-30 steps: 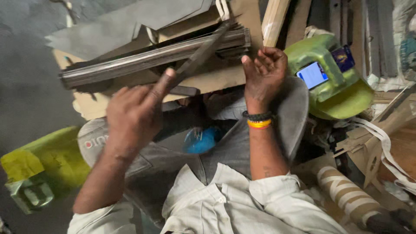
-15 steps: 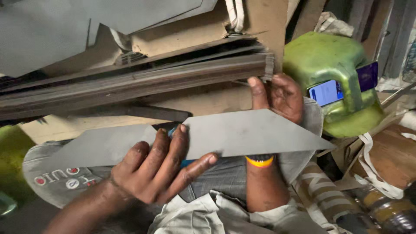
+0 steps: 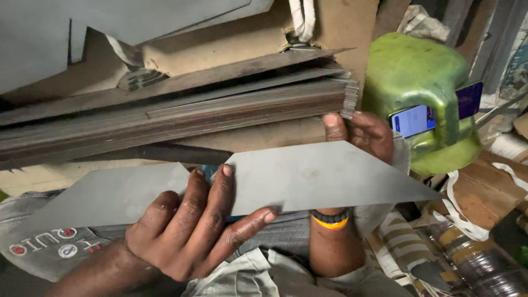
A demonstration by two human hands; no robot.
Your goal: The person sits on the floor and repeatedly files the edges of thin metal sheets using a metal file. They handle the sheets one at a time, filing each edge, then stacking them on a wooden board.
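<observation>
Left hand (image 3: 192, 231) grips grey metal sheet (image 3: 308, 176); right hand (image 3: 360, 135) half hidden behind, holding far edge.

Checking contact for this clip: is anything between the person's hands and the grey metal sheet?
Nothing visible. The left hand lies spread directly on the grey metal sheet, and the right hand holds its upper edge from behind, thumb over the top. The stacked metal strips sit above, apart.

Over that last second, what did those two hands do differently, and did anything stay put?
The flat grey metal sheet was drawn out of the stack of metal sheets and now lies across the lap. The left hand came down from the stack to grip its lower edge; the right hand holds its upper edge. The stack and green plastic stool stayed put.
</observation>
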